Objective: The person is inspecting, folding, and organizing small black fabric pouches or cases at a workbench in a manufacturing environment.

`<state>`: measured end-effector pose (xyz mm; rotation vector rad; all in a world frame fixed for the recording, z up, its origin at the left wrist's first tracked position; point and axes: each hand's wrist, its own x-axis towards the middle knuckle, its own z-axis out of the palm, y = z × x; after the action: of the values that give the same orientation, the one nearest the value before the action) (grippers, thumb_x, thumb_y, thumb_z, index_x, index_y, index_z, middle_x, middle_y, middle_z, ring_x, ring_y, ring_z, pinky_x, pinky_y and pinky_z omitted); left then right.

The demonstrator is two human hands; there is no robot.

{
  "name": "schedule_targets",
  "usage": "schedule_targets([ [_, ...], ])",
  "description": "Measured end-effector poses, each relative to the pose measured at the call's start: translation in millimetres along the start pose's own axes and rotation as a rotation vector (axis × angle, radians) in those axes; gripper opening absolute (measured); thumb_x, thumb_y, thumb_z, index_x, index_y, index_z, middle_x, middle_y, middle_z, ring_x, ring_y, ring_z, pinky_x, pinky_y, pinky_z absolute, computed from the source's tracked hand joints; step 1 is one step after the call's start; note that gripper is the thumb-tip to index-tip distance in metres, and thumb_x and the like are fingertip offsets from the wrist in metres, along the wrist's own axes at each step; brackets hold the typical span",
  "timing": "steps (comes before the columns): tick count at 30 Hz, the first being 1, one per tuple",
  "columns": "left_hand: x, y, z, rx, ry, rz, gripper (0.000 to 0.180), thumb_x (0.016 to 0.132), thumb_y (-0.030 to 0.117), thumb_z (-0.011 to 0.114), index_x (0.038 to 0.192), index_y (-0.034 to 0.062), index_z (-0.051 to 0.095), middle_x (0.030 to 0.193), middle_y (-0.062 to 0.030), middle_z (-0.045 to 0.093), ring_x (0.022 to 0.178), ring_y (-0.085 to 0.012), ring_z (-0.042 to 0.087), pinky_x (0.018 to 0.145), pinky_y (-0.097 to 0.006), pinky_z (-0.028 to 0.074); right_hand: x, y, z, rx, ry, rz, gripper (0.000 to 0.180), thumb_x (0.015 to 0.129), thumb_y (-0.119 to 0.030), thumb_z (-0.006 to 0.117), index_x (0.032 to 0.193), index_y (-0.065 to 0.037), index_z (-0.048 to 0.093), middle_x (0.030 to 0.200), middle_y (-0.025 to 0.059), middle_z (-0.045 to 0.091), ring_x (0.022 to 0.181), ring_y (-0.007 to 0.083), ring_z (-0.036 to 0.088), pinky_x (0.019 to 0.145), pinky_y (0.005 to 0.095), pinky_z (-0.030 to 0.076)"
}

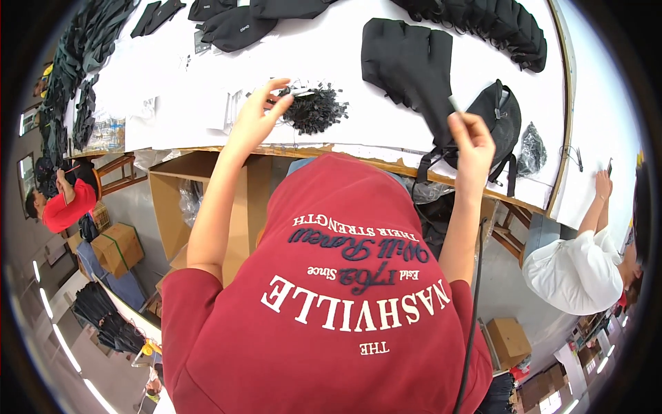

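My left hand (258,116) is over the white table at the near edge of a bundle of short black strips (316,110). Its thumb and fingers are apart, with the fingertips beside the bundle's left side. My right hand (472,141) is raised at the right, closed in a pinch. A small pale grey piece (453,103) sticks up from its fingertips, too small to tell its kind. Just beyond that hand lie a flat stack of black fabric pieces (407,62) and a black bag (501,117) with straps.
Black pouches (238,29) lie at the far left, and a row of black bags (493,31) at the far right. A clear plastic bag (532,148) rests by the table's right end. Cardboard boxes (176,200) stand below the edge. Co-workers sit at left and right.
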<state>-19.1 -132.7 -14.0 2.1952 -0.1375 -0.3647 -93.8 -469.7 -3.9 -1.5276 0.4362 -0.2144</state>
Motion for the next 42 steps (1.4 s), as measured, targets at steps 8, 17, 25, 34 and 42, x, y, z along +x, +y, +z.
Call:
schedule_targets([
  [8, 2, -83, 42, 0.409, 0.160, -0.026, 0.031, 0.076, 0.018, 0.069, 0.101, 0.0081, 0.053, 0.103, -0.0112, 0.051, 0.090, -0.0327, 0.057, 0.074, -0.039, 0.046, 115, 90, -7, -0.435, 0.560, -0.178, 0.030, 0.077, -0.028, 0.073, 0.082, 0.000, 0.065, 0.075, 0.0094, 0.067, 0.072, 0.0171, 0.063, 0.070, 0.0292, 0.048],
  [17, -4, -75, 35, 0.307, 0.333, 0.016, 0.012, 0.079, 0.016, 0.067, 0.086, 0.0079, 0.062, 0.083, -0.0042, 0.056, 0.058, -0.0177, 0.050, 0.058, -0.029, 0.042, 111, 87, -19, -0.728, 0.335, -0.104, 0.032, 0.078, -0.034, 0.068, 0.089, -0.004, 0.066, 0.086, 0.0122, 0.068, 0.081, 0.0257, 0.066, 0.074, 0.0337, 0.049],
  [25, -1, 4, -6, -0.455, 0.152, -0.007, 0.012, 0.088, 0.015, 0.059, 0.088, 0.0032, 0.056, 0.075, -0.0058, 0.062, 0.069, -0.0103, 0.056, 0.062, -0.024, 0.043, 53, 39, 34, -0.205, 0.009, -0.189, 0.019, 0.089, -0.020, 0.058, 0.094, -0.003, 0.065, 0.088, 0.0059, 0.065, 0.072, 0.0117, 0.058, 0.062, 0.0241, 0.045],
  [34, -14, 69, 12, -0.494, -0.396, -0.023, 0.013, 0.087, 0.013, 0.060, 0.088, 0.0023, 0.054, 0.071, -0.0006, 0.056, 0.065, -0.0066, 0.053, 0.061, -0.020, 0.041, -14, 0, 117, 0.106, -0.703, 0.139, 0.031, 0.094, -0.027, 0.049, 0.090, -0.001, 0.066, 0.080, 0.0038, 0.065, 0.063, 0.0079, 0.053, 0.056, 0.0215, 0.041],
  [42, -26, 48, 29, -0.422, -0.567, -0.131, 0.013, 0.087, 0.015, 0.060, 0.085, 0.0031, 0.055, 0.066, 0.0018, 0.057, 0.061, -0.0033, 0.050, 0.057, -0.018, 0.038, 2, -6, 89, 0.495, -0.304, 0.226, 0.024, 0.095, -0.022, 0.048, 0.094, -0.003, 0.062, 0.073, 0.0021, 0.060, 0.058, 0.0045, 0.046, 0.052, 0.0172, 0.034],
])
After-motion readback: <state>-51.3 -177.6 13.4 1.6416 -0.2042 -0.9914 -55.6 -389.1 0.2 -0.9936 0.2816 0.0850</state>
